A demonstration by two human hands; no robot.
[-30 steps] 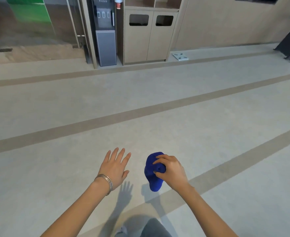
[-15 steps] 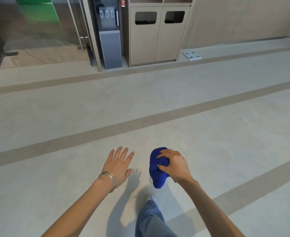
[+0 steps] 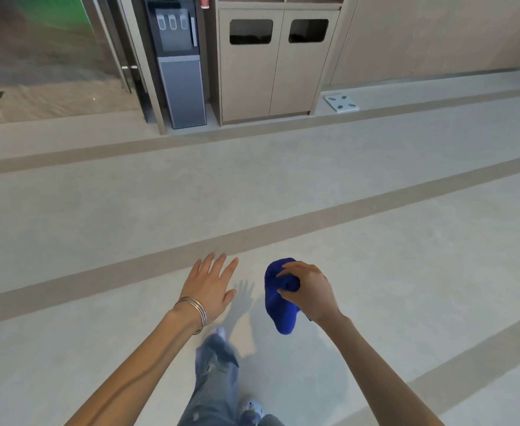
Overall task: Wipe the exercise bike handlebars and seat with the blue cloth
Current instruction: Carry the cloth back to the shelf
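Note:
My right hand (image 3: pixel 309 290) is closed around a bunched blue cloth (image 3: pixel 280 309), which hangs down below my fingers at waist height over the floor. My left hand (image 3: pixel 211 287) is held out flat beside it, palm down, fingers spread and holding nothing; thin metal bangles circle its wrist. No exercise bike, handlebars or seat appear in the head view.
A pale floor with tan stripes stretches ahead. At the far wall stand a grey water dispenser (image 3: pixel 180 66) and a beige two-door bin cabinet (image 3: pixel 275 63). A white bathroom scale (image 3: pixel 341 103) lies on the floor to its right. My jeans-clad leg (image 3: pixel 215 373) steps forward below.
The view has advanced toward the cabinet and dispenser, which appear larger and shifted right. My leg has swung forward into view. Both hands keep their pose; the cloth stays in my right hand.

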